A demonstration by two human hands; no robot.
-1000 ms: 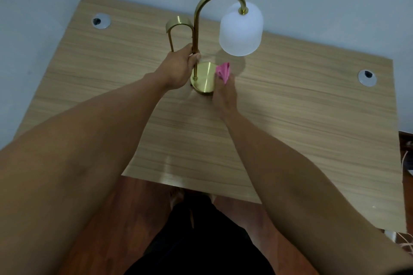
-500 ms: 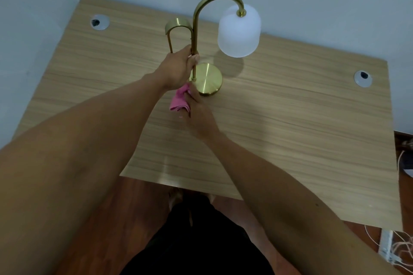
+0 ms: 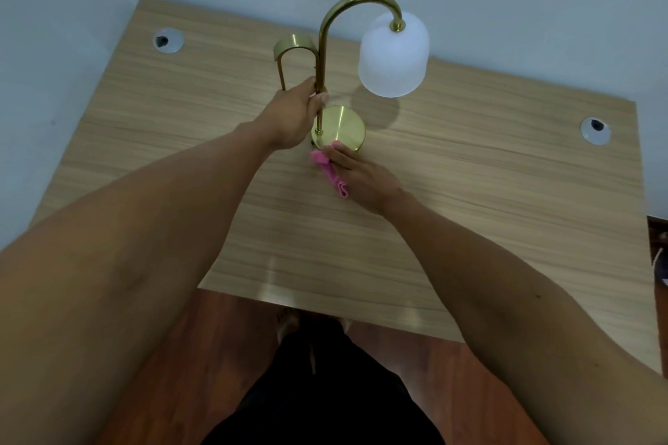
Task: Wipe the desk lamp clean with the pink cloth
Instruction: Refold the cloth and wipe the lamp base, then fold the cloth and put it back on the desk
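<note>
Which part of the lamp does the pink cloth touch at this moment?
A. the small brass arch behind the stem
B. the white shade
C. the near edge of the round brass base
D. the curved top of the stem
C: the right hand presses the pink cloth against the near edge of the round brass base, while the left hand grips the stem.

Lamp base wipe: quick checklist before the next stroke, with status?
1. Left hand grips the lamp stem: ok.
2. Right hand holds the pink cloth: ok.
3. Cloth touches the base at its near edge: ok.
4. Base flat on the desk: ok, lamp looks upright.
5. Shade away from both hands: ok.
6. Base already clean: cannot tell.
</note>
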